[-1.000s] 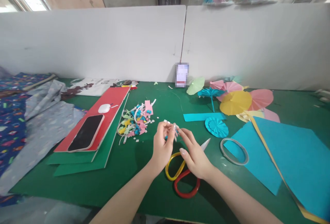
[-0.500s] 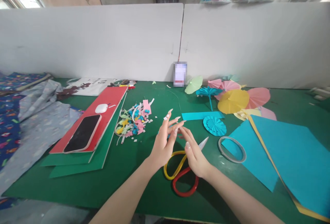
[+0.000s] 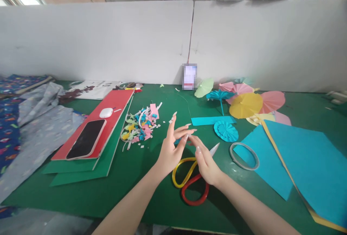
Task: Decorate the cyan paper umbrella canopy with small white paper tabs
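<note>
My left hand hovers over the green table with its fingers stretched out and apart. Small white bits stick to its raised index fingertip. A scrap of blue paper shows just behind its fingers; whether it is held I cannot tell. My right hand meets the left fingertips, thumb and fingers pressed in a pinch on something too small to name. Under both hands lie scissors with one yellow and one red handle loop, blade tip pointing right.
A pile of coloured paper scraps lies to the left. A phone and a white earbud case rest on red card. To the right are a tape ring, a folded blue disc, paper umbrellas and a blue sheet.
My left hand has gone from curled around the small piece to fingers stretched out, index raised. My right hand has stayed pinched against it. Nothing on the table has moved.
</note>
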The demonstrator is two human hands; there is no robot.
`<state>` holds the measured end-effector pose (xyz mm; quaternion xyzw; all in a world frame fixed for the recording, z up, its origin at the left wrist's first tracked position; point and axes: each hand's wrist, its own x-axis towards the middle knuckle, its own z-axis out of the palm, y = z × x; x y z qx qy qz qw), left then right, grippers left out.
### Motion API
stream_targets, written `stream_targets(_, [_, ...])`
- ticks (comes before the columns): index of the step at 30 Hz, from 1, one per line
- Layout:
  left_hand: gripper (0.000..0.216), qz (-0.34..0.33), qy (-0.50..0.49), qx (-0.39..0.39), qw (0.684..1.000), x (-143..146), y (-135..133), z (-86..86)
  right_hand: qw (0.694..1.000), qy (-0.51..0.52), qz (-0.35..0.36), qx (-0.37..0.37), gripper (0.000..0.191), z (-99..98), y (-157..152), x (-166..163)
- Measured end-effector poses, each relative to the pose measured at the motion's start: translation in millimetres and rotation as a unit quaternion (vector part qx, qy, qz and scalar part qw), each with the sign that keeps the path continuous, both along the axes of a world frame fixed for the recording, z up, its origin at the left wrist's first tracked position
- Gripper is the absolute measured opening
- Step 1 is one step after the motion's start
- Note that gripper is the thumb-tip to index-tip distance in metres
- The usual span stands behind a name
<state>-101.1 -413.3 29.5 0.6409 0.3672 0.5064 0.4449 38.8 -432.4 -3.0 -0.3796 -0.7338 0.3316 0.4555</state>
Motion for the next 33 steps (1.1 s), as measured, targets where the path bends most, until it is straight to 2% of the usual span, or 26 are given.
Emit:
stream_targets(10, [0.070,-0.002,0.031,0.001,1.000,-3,1,4.8,1.000,0.016,-0.019,-0.001,0.052,4.5,1,1])
stream_targets(18, [0.073,-0.008,-0.009,-0.038,0.999,-4,3,5.2,0.999,0.040,-0.021,-0.026,0.055,9.9,1,0])
stream_targets(25, [0.077,-0.014,-0.043,-0.083,0.996,-7,4,8.7,0.993,0.069,-0.043,-0.084,0.050,13.7,3,-2])
stream_targets(33, [0.070,-0.020,-0.020,-0.104,0.994,-10,2,10.2,0.979,0.105,-0.072,-0.157,0.052,16.2,8,-4])
